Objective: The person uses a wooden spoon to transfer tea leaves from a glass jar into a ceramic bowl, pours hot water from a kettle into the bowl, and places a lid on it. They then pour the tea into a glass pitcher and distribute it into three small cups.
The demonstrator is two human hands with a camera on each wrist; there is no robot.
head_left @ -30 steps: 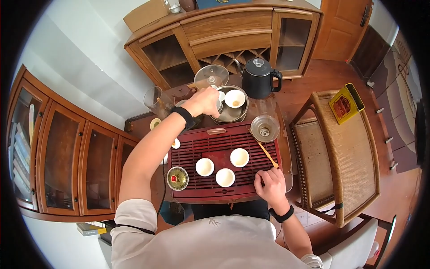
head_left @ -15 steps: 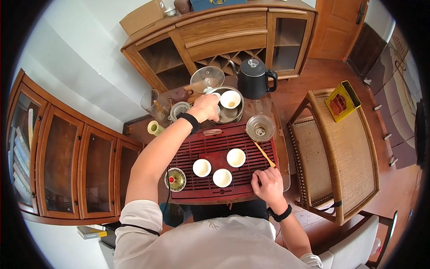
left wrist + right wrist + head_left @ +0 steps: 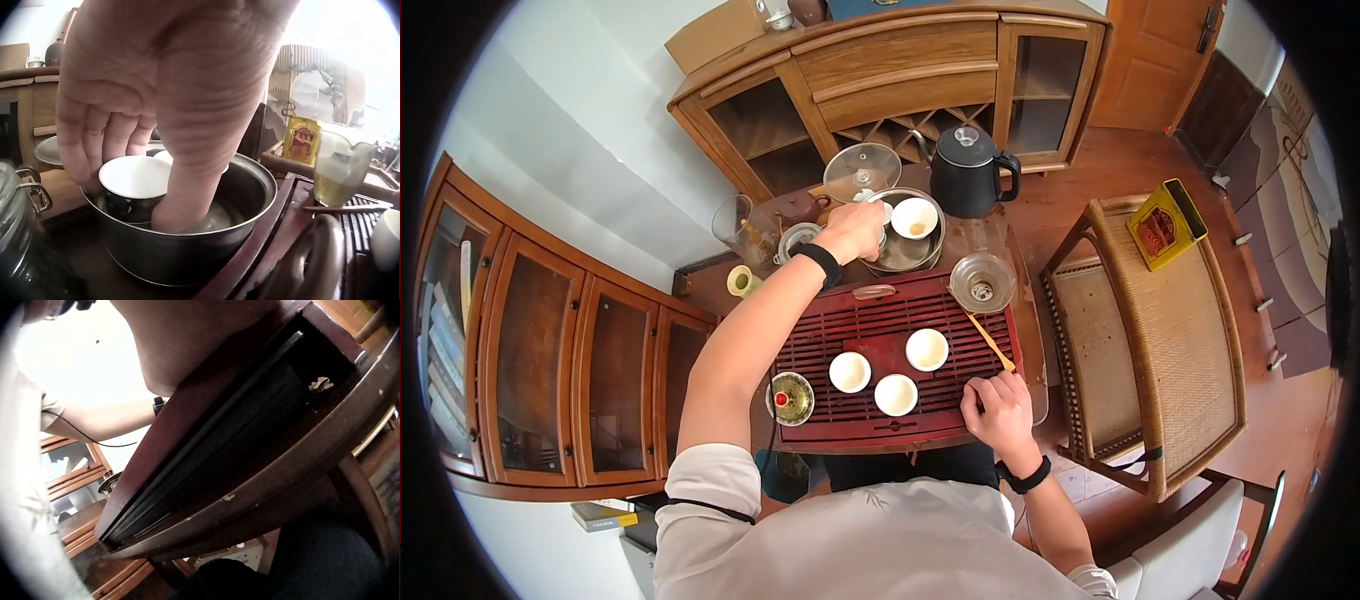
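Observation:
My left hand (image 3: 856, 232) reaches into the left side of a steel pot (image 3: 169, 256) behind the tea tray. Its thumb and fingers grip a small cup (image 3: 134, 178), white inside and dark outside, low within the pot's rim. Another white cup (image 3: 914, 218) sits in the pot to the right of that hand. Loosely curled, my right hand (image 3: 1000, 408) rests at the front right corner of the dark red tea tray (image 3: 945, 400), holding nothing. Near its fingertips lies a thin wooden stick (image 3: 992, 342). Three white cups (image 3: 896, 395) stand on the slats.
A glass pitcher (image 3: 982, 283) occupies the tray's back right corner. Behind it stands a black kettle (image 3: 974, 172). A glass lid (image 3: 862, 172) lies behind the pot, and a clip-top glass jar (image 3: 31, 231) is close left of it. The red-knobbed lidded bowl (image 3: 790, 399) is front left.
The head view has shifted slightly. My left hand remains at the pot and has dipped a little lower. My right hand stays at the tray's corner.

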